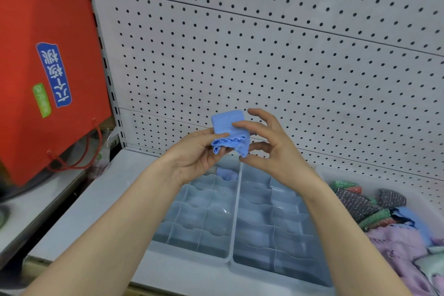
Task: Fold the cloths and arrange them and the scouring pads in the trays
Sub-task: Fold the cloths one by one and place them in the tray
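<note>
I hold a small folded blue cloth (229, 131) in the air above the trays. My left hand (195, 152) pinches its lower left edge; my right hand (269, 144) holds its right side with thumb and fingers. Below stand two pale blue divided trays side by side, the left tray (192, 218) and the right tray (271, 230). Another blue cloth (227, 173) lies in a far compartment of the left tray. On the right, a pile holds scouring pads (358, 202), a pink cloth (398, 245) and a blue cloth (410, 217).
A white pegboard wall (288, 55) rises right behind the trays. A red bag (45, 67) with cord handles leans at the left over a lower grey ledge (36, 211). The trays sit on a white shelf (101, 199).
</note>
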A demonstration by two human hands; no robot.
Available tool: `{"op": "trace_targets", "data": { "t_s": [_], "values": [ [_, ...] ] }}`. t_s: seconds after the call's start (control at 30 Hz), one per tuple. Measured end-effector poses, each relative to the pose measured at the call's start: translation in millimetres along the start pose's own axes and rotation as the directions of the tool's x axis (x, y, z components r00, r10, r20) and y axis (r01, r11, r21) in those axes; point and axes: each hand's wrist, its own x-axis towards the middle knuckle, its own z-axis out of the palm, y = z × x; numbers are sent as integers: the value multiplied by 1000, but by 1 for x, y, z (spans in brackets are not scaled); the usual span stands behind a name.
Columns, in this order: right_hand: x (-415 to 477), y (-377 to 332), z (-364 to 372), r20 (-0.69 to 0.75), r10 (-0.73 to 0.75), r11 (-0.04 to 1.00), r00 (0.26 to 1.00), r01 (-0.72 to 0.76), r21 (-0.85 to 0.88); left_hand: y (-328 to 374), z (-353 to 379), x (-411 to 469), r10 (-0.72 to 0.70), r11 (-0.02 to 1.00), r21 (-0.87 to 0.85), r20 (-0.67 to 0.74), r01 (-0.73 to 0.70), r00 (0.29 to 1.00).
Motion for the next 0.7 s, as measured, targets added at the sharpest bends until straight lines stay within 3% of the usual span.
{"op": "trace_targets", "data": {
  "t_s": [0.1,0.17,0.27,0.53,0.7],
  "values": [
    [3,3,5,-29,-48,995,998,45,-92,2,-1,-1,-34,999,-28,33,35,999],
    [4,5,7,-105,-55,996,993,47,-77,2,-1,-1,-24,998,59,22,23,999],
    [4,6,8,-167,28,998,986,-18,60,1,-1,-1,42,979,198,3,-41,999],
    [4,-1,10,-180,323,863,929,-211,459,-4,5,1,225,971,67,57,-229,973],
    [6,-2,9,-127,366,784,922,-232,576,-8,8,3,302,952,51,33,-303,953]
  ]
}}
